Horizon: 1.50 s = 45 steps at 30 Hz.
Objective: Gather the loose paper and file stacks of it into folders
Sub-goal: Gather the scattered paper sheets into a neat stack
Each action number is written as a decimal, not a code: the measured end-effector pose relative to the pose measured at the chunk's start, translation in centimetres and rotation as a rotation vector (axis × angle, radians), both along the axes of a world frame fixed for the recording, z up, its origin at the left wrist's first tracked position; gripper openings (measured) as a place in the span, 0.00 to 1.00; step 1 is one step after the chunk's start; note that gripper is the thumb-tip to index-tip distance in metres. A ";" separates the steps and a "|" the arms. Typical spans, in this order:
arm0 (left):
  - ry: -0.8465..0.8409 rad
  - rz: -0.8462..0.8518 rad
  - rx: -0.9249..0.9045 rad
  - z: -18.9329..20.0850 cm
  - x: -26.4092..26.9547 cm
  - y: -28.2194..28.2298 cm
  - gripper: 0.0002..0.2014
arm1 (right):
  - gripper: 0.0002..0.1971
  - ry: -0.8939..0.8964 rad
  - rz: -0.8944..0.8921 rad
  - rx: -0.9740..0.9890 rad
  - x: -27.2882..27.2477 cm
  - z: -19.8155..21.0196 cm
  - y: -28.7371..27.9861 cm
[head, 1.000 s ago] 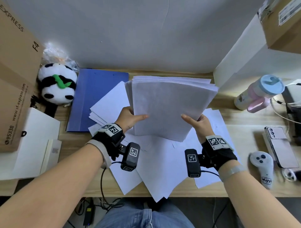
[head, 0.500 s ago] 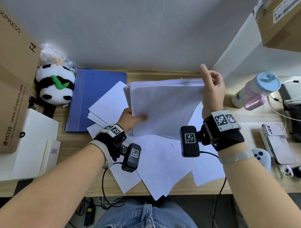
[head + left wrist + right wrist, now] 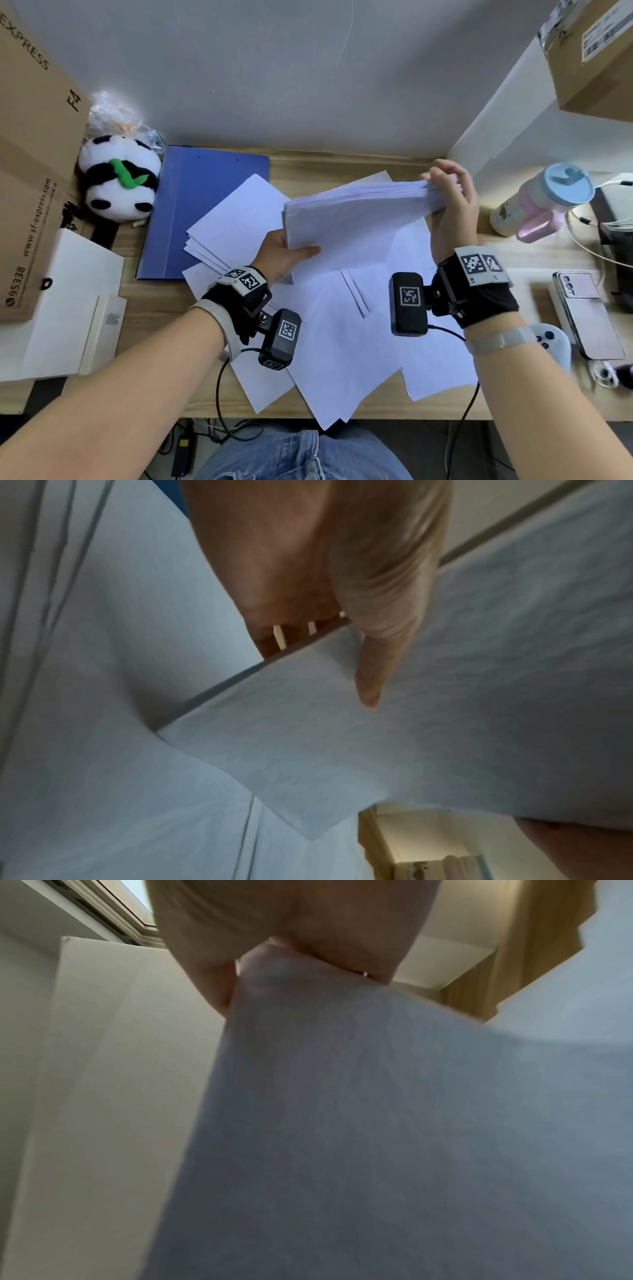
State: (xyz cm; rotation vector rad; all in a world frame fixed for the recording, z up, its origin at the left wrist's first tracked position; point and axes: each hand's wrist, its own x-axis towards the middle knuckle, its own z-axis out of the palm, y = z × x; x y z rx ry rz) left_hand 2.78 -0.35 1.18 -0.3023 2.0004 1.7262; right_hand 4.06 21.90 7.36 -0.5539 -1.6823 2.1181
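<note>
— Above the desk [image 3: 308, 164], what do you count?
— One paper stack [image 3: 359, 219], my left hand [image 3: 281, 253] and right hand [image 3: 452, 212] pinching it; one blue folder [image 3: 205, 205], loose sheets [image 3: 342, 342] beneath, panda [image 3: 118, 178] beside.

The head view looks forward and steeply down from above the tabletop [image 3: 342, 161], taking in both forearms, the wall behind and the person's lap at the bottom edge. The left wrist view sits very near under the left hand [image 3: 325, 561], facing along its thumb onto the stack [image 3: 445, 696]. The right wrist view looks up from below the right hand [image 3: 291, 920], very near, toward wall and ceiling. All three share the stack [image 3: 359, 212]; its underside fills much of the right wrist view [image 3: 377, 1123].
</note>
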 end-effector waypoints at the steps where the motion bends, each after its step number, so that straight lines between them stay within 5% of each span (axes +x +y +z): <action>1: -0.004 -0.023 -0.006 -0.1 0.1 0.0 0.14 | 0.15 -0.021 0.012 -0.014 0.1 -0.5 0.2; 9: 0.022 0.045 -0.071 -0.7 -1.6 0.3 0.06 | 0.47 -0.138 0.337 0.051 1.0 -3.4 1.4; 13: -0.039 0.020 -0.010 -1.0 -1.8 -0.2 0.14 | 0.38 -0.208 0.392 0.050 1.1 -3.7 1.9; 17: -0.134 0.056 0.018 -2.4 -0.8 -0.6 0.17 | 0.14 -0.425 0.467 0.095 1.6 -6.1 1.9; 21: -0.270 0.132 0.069 -4.3 0.3 -1.3 0.17 | 0.18 -0.776 0.607 0.285 2.7 -9.3 1.3; 26: -0.464 0.067 0.067 -5.9 1.3 -3.5 0.16 | 0.13 -0.834 0.587 0.458 2.8 -11.8 -0.5; 29: -0.619 0.196 -0.016 -6.5 1.4 -6.0 0.07 | 0.09 -0.853 0.547 0.564 1.9 -12.7 -1.1; 34: -0.609 0.550 -0.052 -8.0 0.8 -9.6 0.08 | 0.10 -0.941 0.524 0.613 1.2 -14.6 -0.9; 39: -0.565 0.518 0.108 -7.7 -0.6 -9.2 0.13 | 0.14 -1.006 0.498 0.626 1.4 -15.6 -1.4; 45: -0.551 0.427 0.034 -8.0 -1.4 -7.0 0.13 | 0.15 -1.029 0.500 0.581 1.3 -15.0 -1.6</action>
